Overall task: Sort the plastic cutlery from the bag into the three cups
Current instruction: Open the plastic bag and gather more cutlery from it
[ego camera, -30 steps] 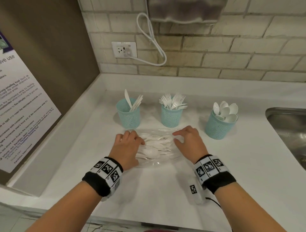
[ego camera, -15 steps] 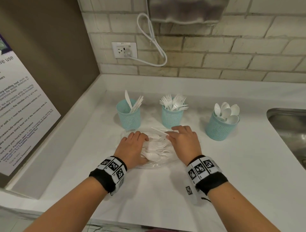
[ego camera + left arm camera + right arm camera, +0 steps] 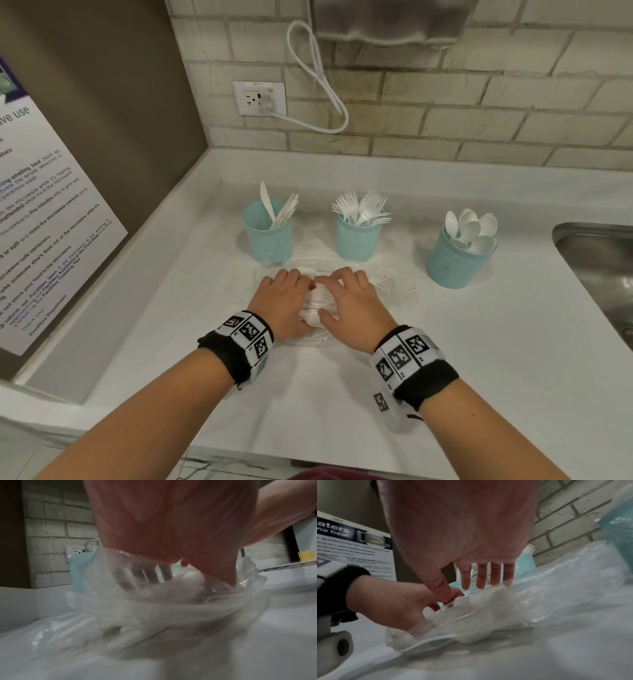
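Left hand [image 3: 286, 301] and right hand [image 3: 354, 305], side by side on the clear plastic bag of white plastic cutlery [image 3: 394, 286] lying on the white surface [image 3: 342, 394]. Each grip is partly curled, fingers gathering the film and the cutlery inside it; right fingers [image 3: 494, 574] nearly straight in the wrist view. Behind the bag stand three teal mesh cups: knives [image 3: 269, 233], forks [image 3: 356, 236], spoons [image 3: 455, 257]. Steel sink [image 3: 599, 260] at right.
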`<state>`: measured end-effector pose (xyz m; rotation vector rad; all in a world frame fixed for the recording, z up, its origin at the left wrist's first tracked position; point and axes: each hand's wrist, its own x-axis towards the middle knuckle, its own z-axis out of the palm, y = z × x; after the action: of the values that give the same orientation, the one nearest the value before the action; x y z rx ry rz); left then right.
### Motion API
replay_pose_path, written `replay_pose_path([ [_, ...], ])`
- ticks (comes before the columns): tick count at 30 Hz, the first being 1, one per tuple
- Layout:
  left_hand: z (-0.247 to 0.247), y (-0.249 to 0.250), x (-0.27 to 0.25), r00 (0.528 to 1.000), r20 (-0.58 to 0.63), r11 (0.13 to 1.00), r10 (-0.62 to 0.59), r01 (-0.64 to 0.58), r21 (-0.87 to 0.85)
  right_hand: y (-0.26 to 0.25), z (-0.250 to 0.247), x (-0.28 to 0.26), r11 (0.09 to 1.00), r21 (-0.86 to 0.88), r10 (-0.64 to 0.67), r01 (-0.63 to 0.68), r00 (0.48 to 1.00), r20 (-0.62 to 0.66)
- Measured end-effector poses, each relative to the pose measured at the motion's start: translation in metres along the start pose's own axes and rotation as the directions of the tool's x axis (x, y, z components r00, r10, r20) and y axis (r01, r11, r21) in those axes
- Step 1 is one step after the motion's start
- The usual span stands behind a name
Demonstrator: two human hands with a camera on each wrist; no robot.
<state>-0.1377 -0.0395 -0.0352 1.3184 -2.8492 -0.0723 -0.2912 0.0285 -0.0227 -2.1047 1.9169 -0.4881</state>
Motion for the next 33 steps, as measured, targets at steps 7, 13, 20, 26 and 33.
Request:
replay_pose_path([
  [7,0.001,0.009,0.012,0.998,0.059,1.000,-0.009,0.008,0.007,0.027,-0.005,-0.009,0.980,0.125,0.155,-0.157,0.988,0.022],
  [13,0.000,0.016,0.015,0.998,0.055,0.993,-0.006,0.012,-0.116,0.017,0.011,-0.002,0.970,0.237,0.064,-0.059,0.998,-0.013],
  [20,0.000,0.016,0.017,0.982,0.131,0.977,-0.135,0.154,-0.150,0.026,0.000,-0.009,0.975,0.209,0.111,-0.076,0.981,-0.159],
  [26,-0.006,0.002,0.022,0.982,0.159,0.954,-0.103,0.143,-0.263,0.042,-0.004,-0.014,0.971,0.174,0.199,-0.164,0.958,-0.206],
  [33,-0.011,-0.005,0.023,0.981,0.189,0.926,-0.047,0.114,-0.360,0.043,0.002,-0.007,0.926,0.366,0.166,-0.093,0.971,-0.173],
])
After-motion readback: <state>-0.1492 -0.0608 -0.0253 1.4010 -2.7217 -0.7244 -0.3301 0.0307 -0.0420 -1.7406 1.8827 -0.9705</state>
